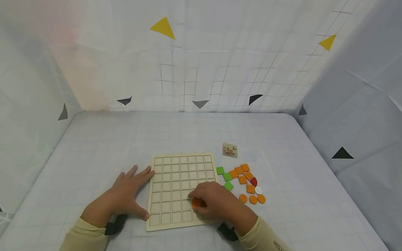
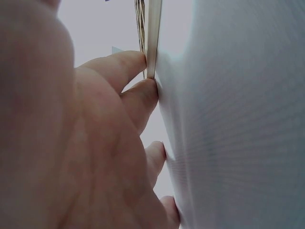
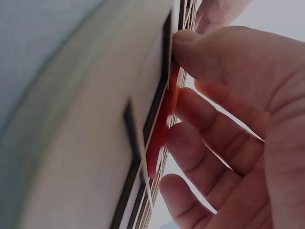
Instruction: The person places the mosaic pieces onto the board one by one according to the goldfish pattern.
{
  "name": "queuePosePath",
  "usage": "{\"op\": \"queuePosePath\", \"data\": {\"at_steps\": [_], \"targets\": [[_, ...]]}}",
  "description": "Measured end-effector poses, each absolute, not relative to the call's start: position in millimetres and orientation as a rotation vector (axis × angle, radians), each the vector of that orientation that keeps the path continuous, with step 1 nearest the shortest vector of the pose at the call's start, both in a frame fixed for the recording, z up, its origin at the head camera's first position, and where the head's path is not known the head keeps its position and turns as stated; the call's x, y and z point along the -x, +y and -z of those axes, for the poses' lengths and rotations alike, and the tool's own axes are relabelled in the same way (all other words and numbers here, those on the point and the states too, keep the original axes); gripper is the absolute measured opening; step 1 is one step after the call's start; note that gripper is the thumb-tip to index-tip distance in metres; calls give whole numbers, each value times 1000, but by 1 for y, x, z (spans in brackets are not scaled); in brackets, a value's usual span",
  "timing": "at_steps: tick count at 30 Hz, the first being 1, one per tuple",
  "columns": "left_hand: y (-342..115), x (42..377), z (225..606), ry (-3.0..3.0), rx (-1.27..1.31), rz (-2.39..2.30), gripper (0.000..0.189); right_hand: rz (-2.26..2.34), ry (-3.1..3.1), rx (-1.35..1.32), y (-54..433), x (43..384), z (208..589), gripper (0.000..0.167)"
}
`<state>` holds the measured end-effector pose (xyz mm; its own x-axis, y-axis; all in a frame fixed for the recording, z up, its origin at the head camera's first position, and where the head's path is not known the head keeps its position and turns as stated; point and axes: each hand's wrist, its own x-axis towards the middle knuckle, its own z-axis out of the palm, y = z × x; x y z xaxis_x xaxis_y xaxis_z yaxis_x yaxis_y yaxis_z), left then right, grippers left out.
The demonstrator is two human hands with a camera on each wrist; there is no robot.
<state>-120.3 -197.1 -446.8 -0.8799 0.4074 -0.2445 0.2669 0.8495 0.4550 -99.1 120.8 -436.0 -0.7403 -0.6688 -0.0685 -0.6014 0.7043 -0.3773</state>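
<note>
several fingers of the right hand (image 1: pixel 218 203) pinch an orange tile (image 1: pixel 196 203) low on the right side of the board (image 1: pixel 166 197) | left hand (image 1: pixel 125 193): fingers spread, touching its left edge | bumping it could knock the tile crooked

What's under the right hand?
Under the right hand, an orange tile shows over the grid board. Whatever else the hand covers there can't be seen.
</note>
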Motion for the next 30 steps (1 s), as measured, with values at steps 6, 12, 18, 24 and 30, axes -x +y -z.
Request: {"op": "queuePosePath", "data": {"at_steps": [6,12,18,24,30], "targets": [[-195,121,449,2694,-524,-579,140,510,2732,1109,125,97,435,24],[-195,120,446,2692,-526,-561,139,815,2720,1012,139,98,426,28],[-197,120,446,2692,-532,-564,140,1196,2822,781,171,92,413,30],[-196,123,446,2692,-526,-545,141,1379,2932,402,206,81,411,24],[-196,124,445,2684,-507,-545,143,1369,2999,143,232,71,419,26]]}}
